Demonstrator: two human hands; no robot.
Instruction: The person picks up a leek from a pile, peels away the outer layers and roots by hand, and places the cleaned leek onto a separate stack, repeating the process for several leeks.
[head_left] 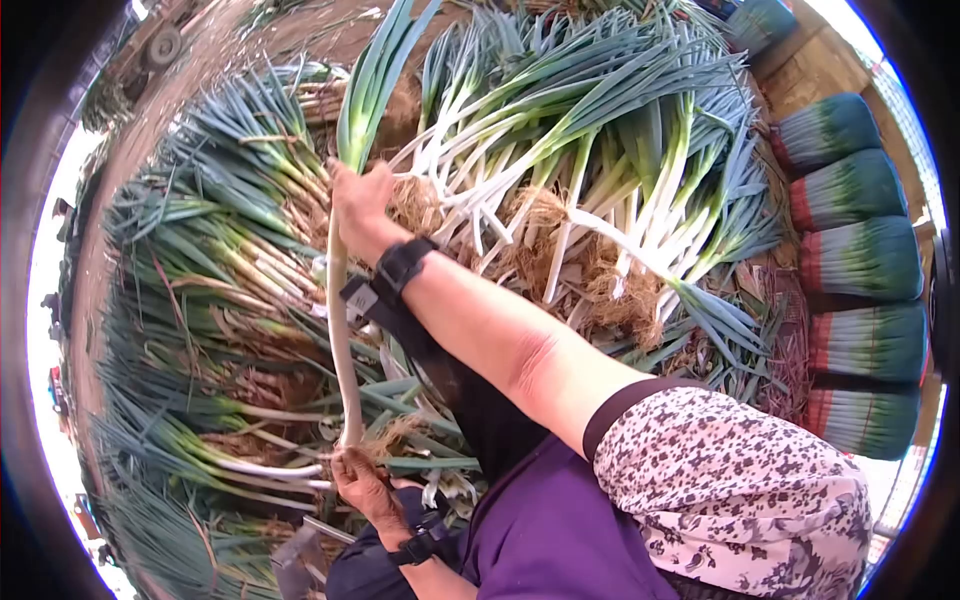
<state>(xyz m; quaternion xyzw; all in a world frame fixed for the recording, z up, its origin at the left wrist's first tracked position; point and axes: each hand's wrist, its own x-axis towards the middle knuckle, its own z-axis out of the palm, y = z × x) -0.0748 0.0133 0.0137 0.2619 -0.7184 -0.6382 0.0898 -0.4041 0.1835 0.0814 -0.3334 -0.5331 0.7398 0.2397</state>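
Nearby, piles (roots bared) flank the held leek; bundles sit apart.

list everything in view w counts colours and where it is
held green onion: one, white and green, between the hands
right heap of onions: many, white and green, top centre
left heap of onions: many, green and pale, left side
packed bundles: at least six, green with reddish bands, right side
wheel: one, grey, top left
wristbands: two, black, one per wrist
purple garment: one, purple, bottom centre
patterned sleeve: one, white and dark, lower right
right hand: one, bare, upper stalk
left hand: one, bare, root end
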